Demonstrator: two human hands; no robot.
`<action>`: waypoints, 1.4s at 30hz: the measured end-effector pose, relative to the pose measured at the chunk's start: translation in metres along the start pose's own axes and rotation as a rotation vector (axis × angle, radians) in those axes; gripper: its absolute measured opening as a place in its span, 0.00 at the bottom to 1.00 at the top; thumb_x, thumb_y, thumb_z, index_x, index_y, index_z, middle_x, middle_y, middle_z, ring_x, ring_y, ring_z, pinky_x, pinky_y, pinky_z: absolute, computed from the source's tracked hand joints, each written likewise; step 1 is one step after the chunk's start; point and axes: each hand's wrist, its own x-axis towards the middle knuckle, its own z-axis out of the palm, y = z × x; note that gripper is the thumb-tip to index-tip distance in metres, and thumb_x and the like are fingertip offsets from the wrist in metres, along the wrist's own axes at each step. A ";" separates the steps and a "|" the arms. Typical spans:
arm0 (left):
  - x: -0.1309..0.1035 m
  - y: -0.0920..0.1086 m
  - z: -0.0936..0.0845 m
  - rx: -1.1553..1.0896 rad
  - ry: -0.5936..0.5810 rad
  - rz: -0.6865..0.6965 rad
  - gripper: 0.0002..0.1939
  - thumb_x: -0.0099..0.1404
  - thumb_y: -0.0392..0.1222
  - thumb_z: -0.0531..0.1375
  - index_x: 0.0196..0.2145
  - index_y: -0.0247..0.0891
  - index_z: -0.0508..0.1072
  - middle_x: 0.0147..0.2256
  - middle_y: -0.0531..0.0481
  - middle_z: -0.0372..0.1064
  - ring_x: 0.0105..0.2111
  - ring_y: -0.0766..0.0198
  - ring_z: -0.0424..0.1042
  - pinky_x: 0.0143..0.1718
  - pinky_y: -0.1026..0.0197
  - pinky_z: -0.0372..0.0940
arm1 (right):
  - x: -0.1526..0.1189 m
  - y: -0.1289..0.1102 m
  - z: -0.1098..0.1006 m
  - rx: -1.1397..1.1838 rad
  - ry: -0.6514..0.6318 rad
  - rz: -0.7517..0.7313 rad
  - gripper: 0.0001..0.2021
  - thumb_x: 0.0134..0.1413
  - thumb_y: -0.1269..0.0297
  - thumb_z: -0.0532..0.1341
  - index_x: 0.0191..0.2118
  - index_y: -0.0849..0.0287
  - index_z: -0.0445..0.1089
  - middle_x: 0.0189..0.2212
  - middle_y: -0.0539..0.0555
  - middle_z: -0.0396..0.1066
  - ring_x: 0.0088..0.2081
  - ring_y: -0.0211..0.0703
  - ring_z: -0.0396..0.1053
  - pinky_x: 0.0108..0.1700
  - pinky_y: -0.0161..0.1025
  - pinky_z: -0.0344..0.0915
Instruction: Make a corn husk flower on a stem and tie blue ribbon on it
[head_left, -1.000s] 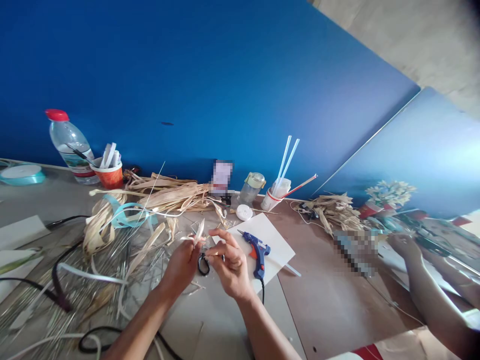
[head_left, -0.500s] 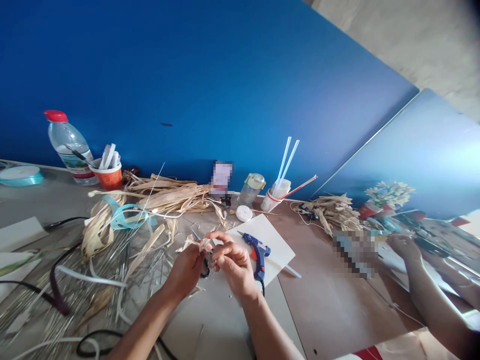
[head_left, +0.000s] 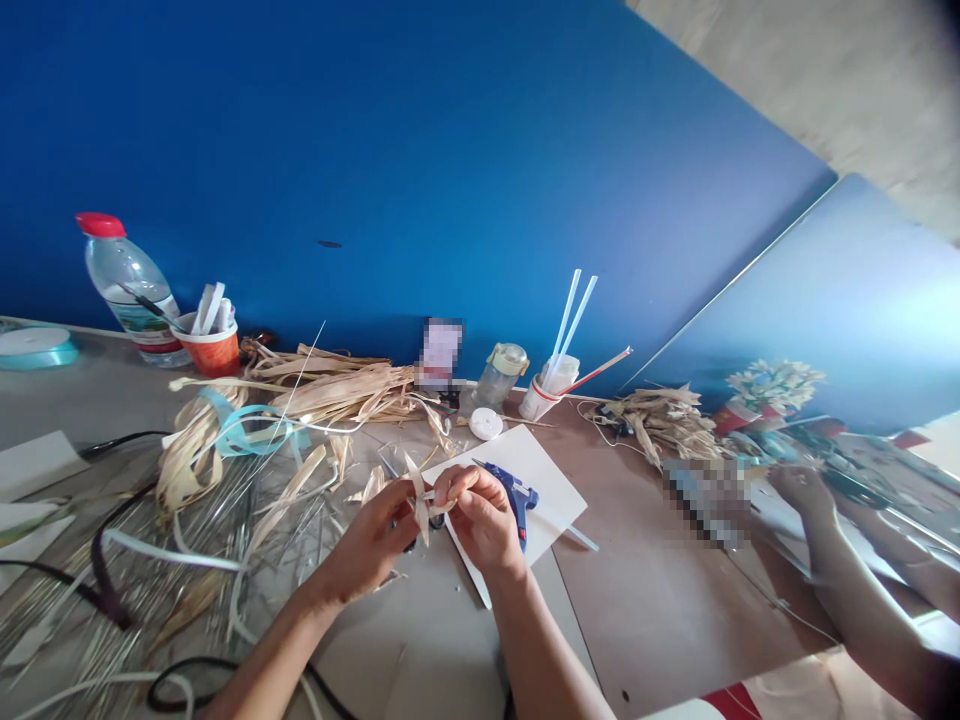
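Pale pieces of dried husk (head_left: pixel 419 500) stand between my two hands near the middle of the view. My left hand (head_left: pixel 384 530) is closed, pinching the pale piece from the left. From the right, my right hand (head_left: pixel 480 515) pinches a small curled pale strip against it. Just behind my right hand lies a blue glue gun (head_left: pixel 519 492) on a white sheet (head_left: pixel 559 500). Dark scissors, mostly hidden, rest beneath my hands. Loose husk scraps (head_left: pixel 369 487) lie left of the fingers.
Thin wires (head_left: pixel 225 540), white cords and black straps cover the left side. Along the blue partition stand a bottle (head_left: pixel 135 290), an orange cup (head_left: pixel 212 350), husk bundles (head_left: pixel 352 388), a jar (head_left: pixel 501 375) and a cup with glue sticks (head_left: pixel 541 398). Another person's arm (head_left: pixel 844 560) is at right.
My hands have turned and shifted slightly right, so the pale piece now stands upright between them. My right hand covers more of the glue gun. The whole view has shifted slightly.
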 end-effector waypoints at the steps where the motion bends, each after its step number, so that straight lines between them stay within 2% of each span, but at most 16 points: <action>1: 0.000 -0.001 -0.001 -0.011 0.000 0.000 0.14 0.62 0.48 0.57 0.41 0.38 0.73 0.32 0.49 0.70 0.34 0.60 0.67 0.34 0.62 0.62 | 0.001 -0.001 -0.001 0.005 0.002 -0.001 0.07 0.44 0.60 0.68 0.24 0.56 0.74 0.24 0.51 0.69 0.27 0.41 0.64 0.35 0.41 0.61; 6: 0.003 -0.006 -0.005 0.018 0.033 -0.026 0.14 0.64 0.50 0.56 0.39 0.38 0.75 0.34 0.48 0.72 0.36 0.61 0.68 0.37 0.61 0.61 | 0.001 -0.003 -0.005 0.041 -0.013 0.008 0.05 0.45 0.62 0.67 0.24 0.56 0.74 0.23 0.51 0.68 0.28 0.41 0.64 0.33 0.38 0.60; 8: 0.003 -0.008 -0.007 0.038 0.053 -0.031 0.13 0.64 0.49 0.56 0.35 0.38 0.75 0.32 0.49 0.71 0.34 0.62 0.67 0.36 0.62 0.61 | 0.001 -0.001 -0.006 0.035 0.009 0.030 0.06 0.44 0.61 0.68 0.25 0.57 0.73 0.28 0.52 0.69 0.28 0.39 0.63 0.33 0.37 0.60; 11: 0.005 -0.009 -0.010 0.006 0.097 -0.027 0.13 0.63 0.49 0.58 0.30 0.37 0.74 0.29 0.50 0.71 0.31 0.63 0.68 0.36 0.62 0.61 | 0.003 0.002 -0.009 0.062 0.115 0.037 0.07 0.43 0.61 0.69 0.26 0.57 0.73 0.37 0.51 0.67 0.27 0.34 0.61 0.31 0.35 0.59; 12: 0.006 -0.010 -0.011 -0.036 0.122 -0.029 0.13 0.62 0.49 0.58 0.29 0.37 0.74 0.28 0.50 0.72 0.31 0.63 0.68 0.36 0.61 0.61 | 0.005 0.003 -0.010 0.080 0.156 0.036 0.07 0.43 0.62 0.70 0.26 0.57 0.72 0.37 0.50 0.67 0.26 0.32 0.60 0.31 0.34 0.58; 15: 0.008 -0.013 -0.012 -0.227 0.214 -0.038 0.12 0.59 0.49 0.62 0.29 0.37 0.73 0.27 0.51 0.72 0.28 0.64 0.69 0.34 0.61 0.64 | 0.008 0.006 -0.011 0.111 0.234 0.054 0.08 0.42 0.64 0.70 0.24 0.58 0.71 0.27 0.47 0.65 0.23 0.31 0.56 0.29 0.32 0.56; 18: 0.009 -0.015 -0.013 -0.382 0.311 -0.027 0.10 0.57 0.47 0.64 0.30 0.38 0.73 0.26 0.52 0.72 0.27 0.65 0.69 0.32 0.62 0.64 | 0.008 0.008 -0.010 0.083 0.234 0.095 0.09 0.41 0.63 0.71 0.23 0.58 0.71 0.22 0.46 0.63 0.22 0.32 0.54 0.26 0.33 0.53; 21: 0.011 -0.013 -0.013 -0.415 0.361 -0.015 0.09 0.56 0.45 0.65 0.29 0.37 0.73 0.26 0.53 0.71 0.26 0.67 0.68 0.30 0.64 0.63 | 0.007 0.008 -0.008 0.026 0.203 0.116 0.08 0.39 0.61 0.71 0.26 0.58 0.73 0.23 0.47 0.63 0.21 0.32 0.53 0.26 0.34 0.52; 25: 0.010 -0.008 -0.011 -0.449 0.351 -0.044 0.10 0.55 0.45 0.66 0.30 0.36 0.72 0.29 0.52 0.73 0.25 0.69 0.66 0.29 0.65 0.61 | 0.004 0.010 -0.009 -0.049 0.158 0.087 0.08 0.38 0.60 0.71 0.25 0.57 0.74 0.27 0.48 0.65 0.21 0.32 0.53 0.26 0.34 0.53; 30: 0.006 -0.001 -0.010 -0.601 0.260 -0.151 0.12 0.55 0.45 0.67 0.31 0.36 0.70 0.34 0.49 0.75 0.23 0.71 0.66 0.28 0.64 0.62 | 0.003 0.012 -0.013 -0.209 0.036 -0.020 0.02 0.46 0.64 0.68 0.28 0.54 0.78 0.25 0.48 0.65 0.27 0.36 0.59 0.33 0.36 0.55; 34: 0.004 -0.003 -0.012 -0.681 0.154 -0.207 0.11 0.56 0.43 0.66 0.32 0.36 0.69 0.32 0.50 0.74 0.21 0.72 0.65 0.24 0.67 0.60 | 0.003 0.006 -0.011 -0.338 -0.065 -0.042 0.03 0.49 0.63 0.67 0.30 0.54 0.79 0.26 0.50 0.68 0.29 0.39 0.62 0.36 0.38 0.57; 37: 0.005 -0.007 -0.012 -0.675 0.108 -0.235 0.10 0.56 0.41 0.67 0.33 0.36 0.69 0.27 0.52 0.72 0.21 0.73 0.64 0.23 0.69 0.58 | 0.002 0.006 -0.011 -0.378 -0.074 -0.006 0.04 0.47 0.61 0.68 0.28 0.55 0.78 0.25 0.51 0.68 0.29 0.39 0.62 0.36 0.38 0.58; 39: 0.007 -0.007 -0.012 -0.659 0.156 -0.220 0.11 0.54 0.39 0.68 0.32 0.36 0.69 0.25 0.53 0.70 0.21 0.73 0.64 0.23 0.69 0.58 | 0.002 0.010 -0.011 -0.336 -0.017 0.031 0.07 0.45 0.60 0.68 0.31 0.56 0.77 0.26 0.50 0.68 0.29 0.39 0.61 0.34 0.37 0.58; 42: 0.010 -0.004 -0.011 -0.609 0.295 -0.153 0.14 0.51 0.41 0.69 0.30 0.35 0.69 0.24 0.55 0.69 0.20 0.73 0.63 0.23 0.69 0.59 | 0.002 0.019 -0.010 -0.222 0.088 0.068 0.16 0.42 0.58 0.69 0.40 0.56 0.74 0.29 0.50 0.68 0.28 0.37 0.60 0.31 0.34 0.57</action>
